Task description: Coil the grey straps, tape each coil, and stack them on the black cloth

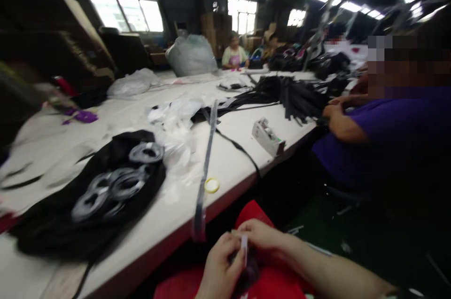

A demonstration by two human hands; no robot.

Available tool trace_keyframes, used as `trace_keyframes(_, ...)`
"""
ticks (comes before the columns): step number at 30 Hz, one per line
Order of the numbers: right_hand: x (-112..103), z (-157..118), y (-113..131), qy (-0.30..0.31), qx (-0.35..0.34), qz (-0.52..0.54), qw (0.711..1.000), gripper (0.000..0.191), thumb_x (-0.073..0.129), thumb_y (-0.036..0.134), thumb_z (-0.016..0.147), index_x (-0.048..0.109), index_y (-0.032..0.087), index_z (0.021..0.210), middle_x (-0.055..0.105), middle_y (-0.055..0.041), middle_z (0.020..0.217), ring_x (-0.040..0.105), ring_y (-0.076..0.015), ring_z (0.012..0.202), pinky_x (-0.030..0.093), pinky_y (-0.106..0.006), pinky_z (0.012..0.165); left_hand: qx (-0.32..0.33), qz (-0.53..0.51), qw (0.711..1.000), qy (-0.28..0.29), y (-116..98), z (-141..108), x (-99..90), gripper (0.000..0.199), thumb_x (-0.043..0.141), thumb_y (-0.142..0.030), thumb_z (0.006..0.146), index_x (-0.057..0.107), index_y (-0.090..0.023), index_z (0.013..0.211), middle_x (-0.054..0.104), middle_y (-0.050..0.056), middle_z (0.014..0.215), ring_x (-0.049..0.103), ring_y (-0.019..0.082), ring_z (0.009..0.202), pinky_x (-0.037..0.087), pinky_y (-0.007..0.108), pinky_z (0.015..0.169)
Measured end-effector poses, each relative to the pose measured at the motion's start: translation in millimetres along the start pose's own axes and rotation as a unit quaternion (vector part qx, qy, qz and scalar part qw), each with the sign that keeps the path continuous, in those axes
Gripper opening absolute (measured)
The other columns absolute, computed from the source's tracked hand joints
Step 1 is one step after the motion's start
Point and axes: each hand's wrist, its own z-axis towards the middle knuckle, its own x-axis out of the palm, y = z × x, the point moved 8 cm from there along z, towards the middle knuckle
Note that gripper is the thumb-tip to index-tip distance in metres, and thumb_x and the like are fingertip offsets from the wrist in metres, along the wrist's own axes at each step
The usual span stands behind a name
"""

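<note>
Low in the view, over red clothing, my two hands meet. My left hand [222, 263] is closed, its thumb and fingers pinching a small white strip [244, 245]. Beside it my right hand [262, 234] is closed too, fingertips bent in at the upper end of the strip; what they pinch is hidden. A dark, blurred thing [249, 274] shows just under the left fingers, its kind unclear. On the table at left, several grey coils [128, 182] bound with pale bands lie on a black cloth [52, 233].
A tape dispenser [268, 137], a yellow ring [212, 185] and a long grey strip [209, 148] are on the white table [232, 148]. Black straps [282, 92] and clear plastic [176, 125] lie farther back. A person in purple [398, 134] sits at right; another person [235, 54] works behind.
</note>
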Motion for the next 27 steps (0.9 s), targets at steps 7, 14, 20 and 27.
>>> trace_keyframes(7, -9.5, -23.9, 42.7, -0.042, -0.199, -0.147, 0.968, 0.029, 0.058, 0.042, 0.085, 0.064, 0.018, 0.07, 0.062, -0.0027, 0.073, 0.055, -0.0163, 0.07, 0.042, -0.027, 0.066, -0.009, -0.003, 0.997, -0.078, 4.6, -2.2, -9.7, 0.018, 0.057, -0.029, 0.087, 0.07, -0.018, 0.079, 0.055, 0.006, 0.094, 0.056, 0.017, 0.091, 0.044, 0.03, 0.086)
trace_keyframes(14, -11.4, -24.2, 43.4, 0.062, -0.182, -0.173, 0.966, 0.035, 0.052, 0.046, 0.09, 0.07, 0.017, 0.082, 0.068, -0.0057, 0.08, 0.061, -0.0195, 0.076, 0.047, -0.029, 0.07, -0.026, -0.009, 0.994, -0.106, 12.1, 0.6, -4.5, 0.013, 0.06, -0.027, 0.082, 0.065, -0.018, 0.075, 0.06, 0.001, 0.077, 0.056, 0.015, 0.075, 0.042, 0.028, 0.071)
trace_keyframes(20, -13.4, -19.6, 45.9, 0.097, -0.133, -0.145, 0.976, 0.029, 0.069, 0.044, 0.081, 0.072, 0.016, 0.084, 0.07, -0.006, 0.084, 0.062, -0.0193, 0.08, 0.048, -0.029, 0.076, -0.026, 0.013, 0.992, -0.124, 11.3, -3.5, -6.8, 0.016, 0.062, -0.025, 0.078, 0.052, -0.019, 0.09, 0.059, -0.001, 0.082, 0.055, 0.014, 0.074, 0.042, 0.028, 0.069)
trace_keyframes(27, -6.5, -12.1, 34.1, 0.175, -0.009, -0.09, 0.98, 0.036, 0.078, 0.048, 0.069, 0.064, 0.015, 0.074, 0.066, -0.0033, 0.072, 0.059, -0.0154, 0.068, 0.048, -0.027, 0.065, 0.001, 0.02, 0.996, -0.085, 3.5, -5.5, -1.3, 0.021, 0.06, -0.028, 0.08, 0.049, -0.02, 0.095, 0.06, 0.001, 0.087, 0.056, 0.015, 0.076, 0.043, 0.028, 0.069)
